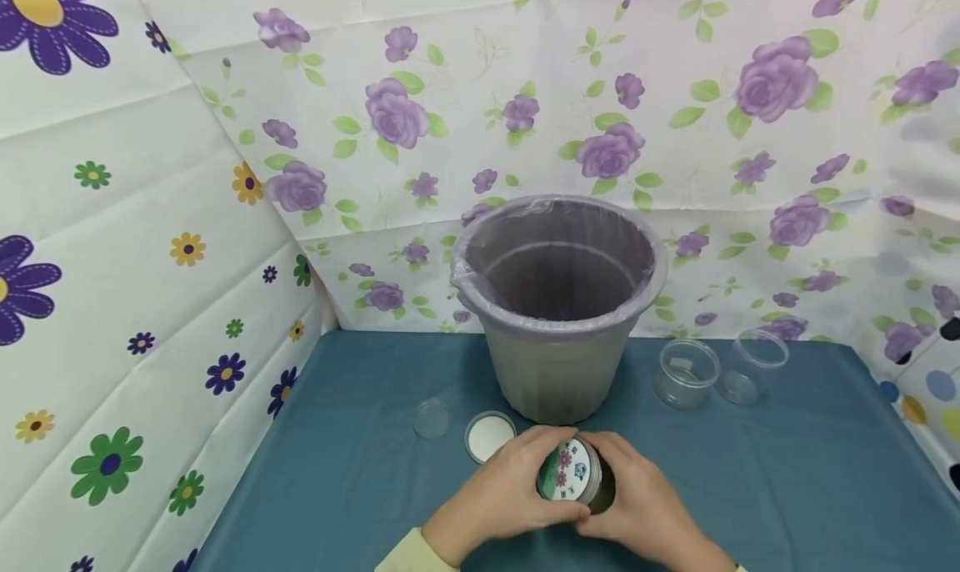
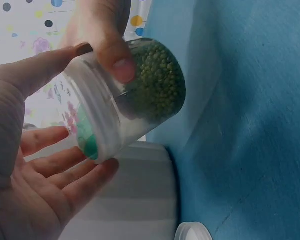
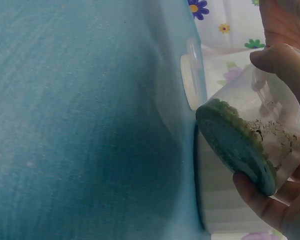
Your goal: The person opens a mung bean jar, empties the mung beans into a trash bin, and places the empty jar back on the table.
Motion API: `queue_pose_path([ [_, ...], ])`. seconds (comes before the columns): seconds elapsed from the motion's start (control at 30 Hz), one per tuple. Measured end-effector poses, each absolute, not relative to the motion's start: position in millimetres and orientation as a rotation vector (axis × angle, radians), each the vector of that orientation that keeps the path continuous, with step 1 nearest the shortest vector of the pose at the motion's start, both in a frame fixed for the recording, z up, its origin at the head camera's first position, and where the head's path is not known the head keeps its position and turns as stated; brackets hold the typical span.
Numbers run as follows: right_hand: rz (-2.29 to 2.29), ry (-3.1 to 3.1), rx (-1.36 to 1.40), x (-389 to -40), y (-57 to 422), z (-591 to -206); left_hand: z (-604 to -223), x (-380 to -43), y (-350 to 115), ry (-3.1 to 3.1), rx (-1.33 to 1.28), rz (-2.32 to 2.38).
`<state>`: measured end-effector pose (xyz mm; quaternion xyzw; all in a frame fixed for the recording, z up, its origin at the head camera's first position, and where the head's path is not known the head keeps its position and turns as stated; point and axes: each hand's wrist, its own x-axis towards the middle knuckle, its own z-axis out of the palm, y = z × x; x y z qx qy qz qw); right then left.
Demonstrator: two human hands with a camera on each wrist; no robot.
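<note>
Tilted in front of the bucket is a clear plastic jar (image 2: pixel 155 80) holding small green beans, likely mung beans. Its lid (image 1: pixel 567 469) bears a white label with pink flowers, a green patch and dark lettering, and faces left. My left hand (image 1: pixel 510 489) grips the lid's rim, thumb on one side and fingers on the other. My right hand (image 1: pixel 637 497) holds the jar's body from the right. Beans lie toward the base in the right wrist view, where the left hand is mostly hidden behind the jar.
Behind the hands stands a grey bucket (image 1: pixel 558 380) lined with a clear bag. A round white-centred lid (image 1: pixel 491 436) and a small clear disc (image 1: pixel 431 418) lie left of it. At right are a clear tub (image 1: pixel 686 376) and another clear container (image 1: pixel 741 386) on the blue cloth.
</note>
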<state>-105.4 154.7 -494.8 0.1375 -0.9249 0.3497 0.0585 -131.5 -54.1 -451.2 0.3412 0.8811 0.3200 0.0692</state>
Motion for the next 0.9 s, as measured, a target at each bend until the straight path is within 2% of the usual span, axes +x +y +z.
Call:
queue_pose_path([
  [0.53,1.131,-2.811,0.620,-101.1,159.3,-502.6,-455.9,-135.1,-58.1,2.642,1.091,0.874],
  [0.9,1.176,-2.675,0.602,-99.8,162.8,-502.9,-453.5,-133.7,-53.7,2.728,1.084,0.893],
])
